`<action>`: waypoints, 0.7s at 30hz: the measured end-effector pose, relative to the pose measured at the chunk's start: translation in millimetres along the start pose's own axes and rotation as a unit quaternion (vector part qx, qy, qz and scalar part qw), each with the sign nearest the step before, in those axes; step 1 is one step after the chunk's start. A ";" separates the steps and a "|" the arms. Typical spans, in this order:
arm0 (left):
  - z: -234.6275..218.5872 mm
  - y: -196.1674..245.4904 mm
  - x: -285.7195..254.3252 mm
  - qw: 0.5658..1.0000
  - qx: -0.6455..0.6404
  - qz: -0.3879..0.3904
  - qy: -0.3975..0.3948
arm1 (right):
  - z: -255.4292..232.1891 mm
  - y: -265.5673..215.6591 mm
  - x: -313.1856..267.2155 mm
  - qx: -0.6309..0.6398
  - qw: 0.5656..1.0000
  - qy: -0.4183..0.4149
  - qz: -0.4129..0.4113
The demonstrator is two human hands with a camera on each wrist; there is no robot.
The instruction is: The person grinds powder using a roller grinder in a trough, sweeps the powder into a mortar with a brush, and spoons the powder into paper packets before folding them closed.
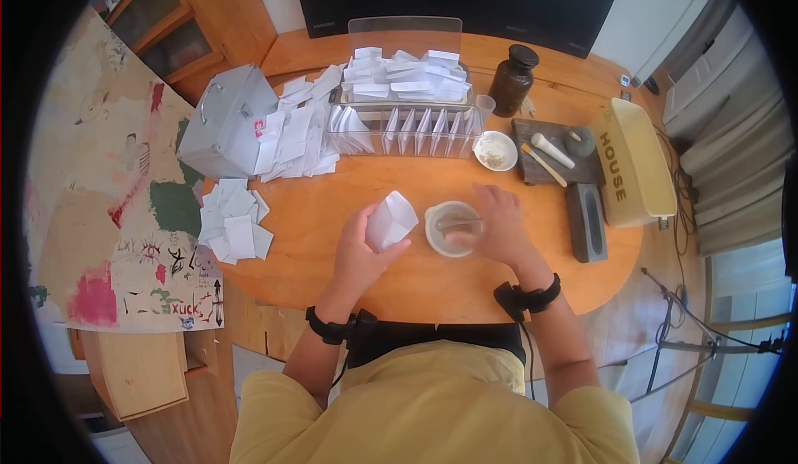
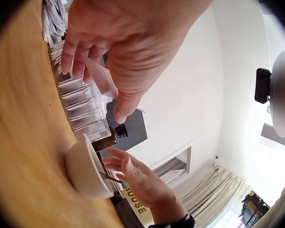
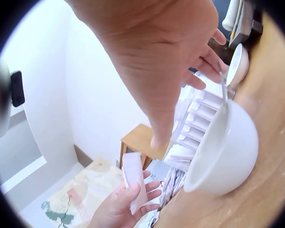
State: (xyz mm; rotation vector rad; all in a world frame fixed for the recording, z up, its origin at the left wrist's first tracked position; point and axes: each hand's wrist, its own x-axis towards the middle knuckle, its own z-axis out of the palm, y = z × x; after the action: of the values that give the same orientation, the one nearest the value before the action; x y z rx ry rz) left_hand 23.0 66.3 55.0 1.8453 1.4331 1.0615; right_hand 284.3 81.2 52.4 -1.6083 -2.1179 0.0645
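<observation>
My left hand holds a folded white paper packet between thumb and fingers, tilted up over the table, left of the bowl. A white bowl stands on the wooden table before me. A thin spoon-like utensil leans in it, its handle rising past the rim. Over the bowl's right side hovers my right hand, fingers spread and nothing gripped. In the right wrist view its fingertips are right by the top of that handle. The packet's inside is hidden from the wrist views.
A clear rack of upright packets stands behind, with a heap of more above. Loose packets lie left beside a metal case. To the right are a small dish, a brown jar, a dark stone block and a yellow bin.
</observation>
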 end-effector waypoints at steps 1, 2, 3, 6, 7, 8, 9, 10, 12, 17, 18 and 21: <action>0.4 -0.5 -0.3 1.000 0.000 0.001 0.002 | 1.2 6.6 -1.0 -0.005 0.998 0.064 0.023; 1.2 -0.9 -0.5 1.000 0.003 0.002 0.001 | -0.1 13.1 -3.8 0.056 0.992 0.018 0.114; 1.9 -1.5 -0.7 1.000 0.006 0.004 0.000 | -5.9 15.0 -4.9 0.116 0.972 -0.028 0.204; 3.0 0.6 -0.9 1.000 0.011 0.001 -0.012 | 4.5 20.1 -19.6 0.341 0.895 -0.041 0.286; 3.4 1.4 -1.1 1.000 0.011 -0.002 -0.016 | 10.0 21.1 -25.5 0.421 0.863 -0.024 0.279; 3.9 1.6 -1.4 1.000 0.012 -0.002 -0.016 | 13.5 23.0 -30.0 0.465 0.835 -0.025 0.292; 4.6 1.9 -1.6 1.000 0.012 -0.001 -0.015 | 11.8 18.3 -30.4 0.509 0.805 -0.025 0.304; 5.7 2.5 -1.7 1.000 0.013 -0.001 -0.016 | 10.0 14.2 -30.2 0.550 0.773 -0.024 0.315; 6.9 2.6 -1.8 1.000 0.005 -0.003 -0.018 | 8.5 5.8 -28.1 0.585 0.751 -0.013 0.307; 6.8 3.4 -2.1 1.000 0.000 -0.011 -0.021 | 5.8 -11.4 -28.9 0.488 0.846 0.031 0.213; 7.6 1.8 -2.2 1.000 0.000 -0.007 -0.022 | 3.6 -12.2 -30.0 0.425 0.891 0.041 0.155; 9.0 3.0 -2.5 0.999 -0.004 -0.007 -0.032 | -6.7 -18.6 -32.6 0.310 0.945 0.088 0.051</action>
State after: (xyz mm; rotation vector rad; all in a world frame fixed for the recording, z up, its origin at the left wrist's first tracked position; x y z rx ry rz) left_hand 31.9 63.3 52.2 1.8450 1.4008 0.9917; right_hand 276.7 43.8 53.1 -1.2784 -1.6452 0.5450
